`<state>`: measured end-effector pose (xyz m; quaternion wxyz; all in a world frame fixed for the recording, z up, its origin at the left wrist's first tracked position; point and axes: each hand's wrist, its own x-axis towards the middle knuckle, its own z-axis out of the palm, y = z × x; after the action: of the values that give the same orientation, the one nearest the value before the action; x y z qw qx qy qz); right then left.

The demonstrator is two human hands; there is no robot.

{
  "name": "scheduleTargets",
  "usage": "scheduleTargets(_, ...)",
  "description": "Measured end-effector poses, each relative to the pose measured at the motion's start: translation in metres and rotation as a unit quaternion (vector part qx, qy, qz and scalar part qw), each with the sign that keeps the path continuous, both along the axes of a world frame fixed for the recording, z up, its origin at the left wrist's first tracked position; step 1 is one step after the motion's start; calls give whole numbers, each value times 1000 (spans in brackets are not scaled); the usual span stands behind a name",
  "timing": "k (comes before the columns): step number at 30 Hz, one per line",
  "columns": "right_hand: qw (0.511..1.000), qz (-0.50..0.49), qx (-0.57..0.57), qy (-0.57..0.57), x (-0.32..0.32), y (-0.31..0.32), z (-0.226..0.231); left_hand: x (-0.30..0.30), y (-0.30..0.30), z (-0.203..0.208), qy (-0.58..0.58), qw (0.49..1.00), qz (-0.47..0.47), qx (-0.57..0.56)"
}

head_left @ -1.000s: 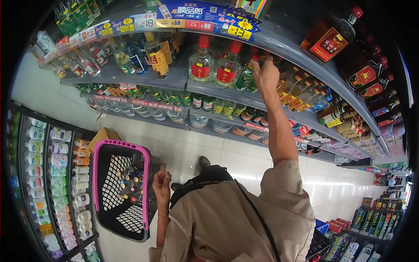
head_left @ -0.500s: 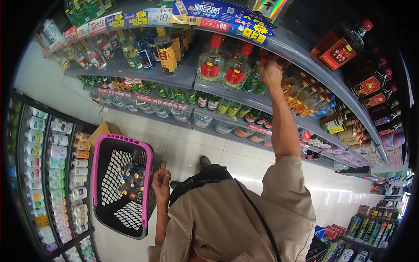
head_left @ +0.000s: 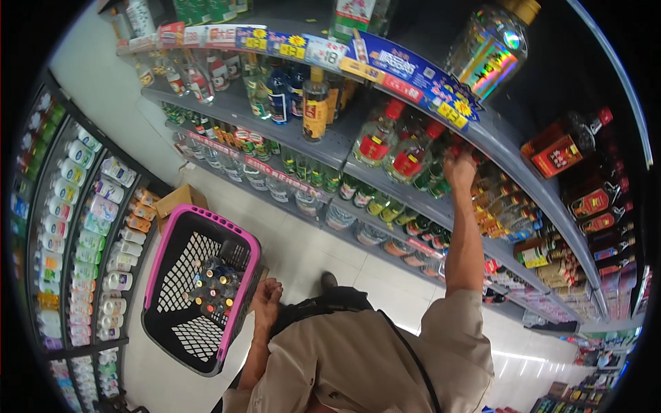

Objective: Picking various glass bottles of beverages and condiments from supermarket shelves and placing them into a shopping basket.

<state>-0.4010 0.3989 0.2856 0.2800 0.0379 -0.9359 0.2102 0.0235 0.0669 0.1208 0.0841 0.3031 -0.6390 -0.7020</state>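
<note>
My right hand (head_left: pixel 460 171) reaches into the shelf on the right, its fingers closed around the red top of a bottle (head_left: pixel 460 147); the fingertips are partly hidden. Just left of it stand green bottles (head_left: pixel 435 180) and two larger clear bottles with red caps and red labels (head_left: pixel 406 162). My left hand (head_left: pixel 267 296) hangs low beside the shopping basket (head_left: pixel 253 242), fingers curled with nothing visible in them. The basket is black with a pink rim, and several small bottles with coloured caps (head_left: pixel 215 281) stand inside it.
Curved grey shelf edges (head_left: pixel 530 148) with price tags run above and beside my right arm. Dark bottles with red labels (head_left: pixel 554 153) lean at far right. A cardboard box (head_left: pixel 180 202) is behind the basket. A rack of white bottles (head_left: pixel 72 168) stands at left.
The view has turned, so the shelf and basket sit lower and further right. My right hand stays at the red-capped bottles. My left hand remains beside the basket.
</note>
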Motion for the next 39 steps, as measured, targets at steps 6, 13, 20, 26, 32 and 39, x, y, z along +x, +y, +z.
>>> scheduleTargets(6,999,-5,-17,29,12,-5,13,-1,-2,-2,-8,1000,1,14)
scheduleTargets(13,999,13,-28,42,30,-3,37,-5,-5,-18,9,1000,0,10)
scheduleTargets(20,997,19,-69,34,58,-16,63,-7,0,-10,20,1000,-15,9)
scheduleTargets(26,996,18,-76,44,77,-23,78,-11,1,-12,24,999,-24,-13)
scheduleTargets(32,985,52,-162,-20,87,-15,72,-11,3,-19,38,999,-33,17)
scheduleTargets(39,994,57,-84,38,110,-2,59,1,6,-17,44,998,-27,30)
